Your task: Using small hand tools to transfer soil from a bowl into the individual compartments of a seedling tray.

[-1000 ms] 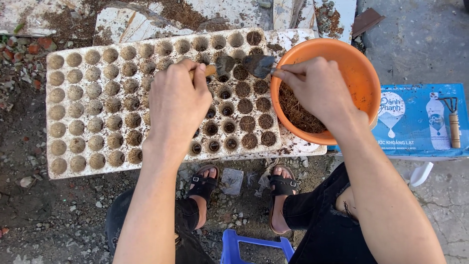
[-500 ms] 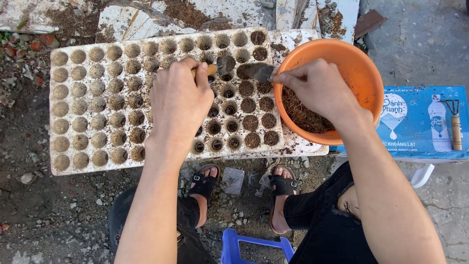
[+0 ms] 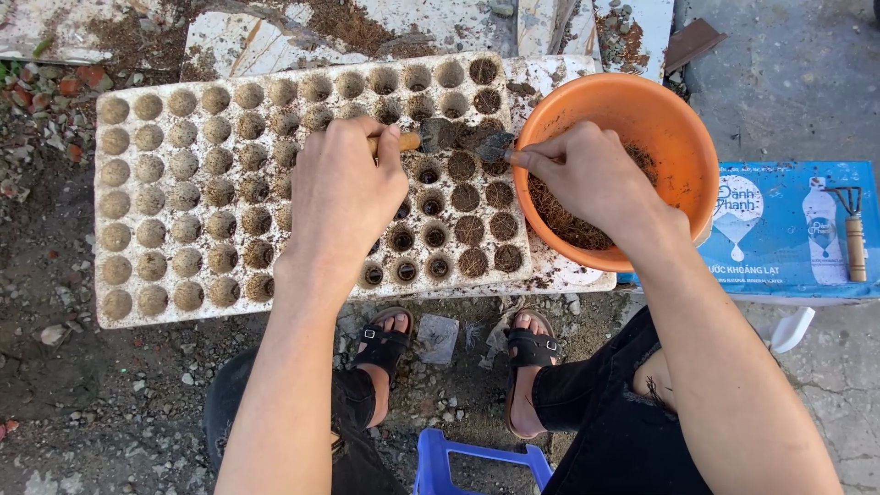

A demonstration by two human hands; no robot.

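Note:
A white foam seed tray [image 3: 174, 312] with many round cells lies across the ground before me. Its left cells look pale and packed, several at the right hold dark fibre, and a few in the middle are hollow. My left hand [image 3: 344, 197] grips a small wooden-handled trowel [image 3: 431, 136] over the tray's upper middle. My right hand [image 3: 591, 179] holds a second small metal scoop [image 3: 492, 145], whose blade meets the trowel's above the cells. An orange bowl [image 3: 678, 128] with brown coconut fibre sits right of the tray, under my right hand.
A blue carton [image 3: 779, 238] lies at the right with a small hand rake [image 3: 852, 234] on it. A blue plastic stool [image 3: 477, 463] shows between my sandalled feet. Broken white boards and spilled soil lie behind the tray; gravel and brick bits at the left.
Both tool blades have dropped lower and come together over the tray cells. My right hand has shifted slightly down and back toward the bowl's rim.

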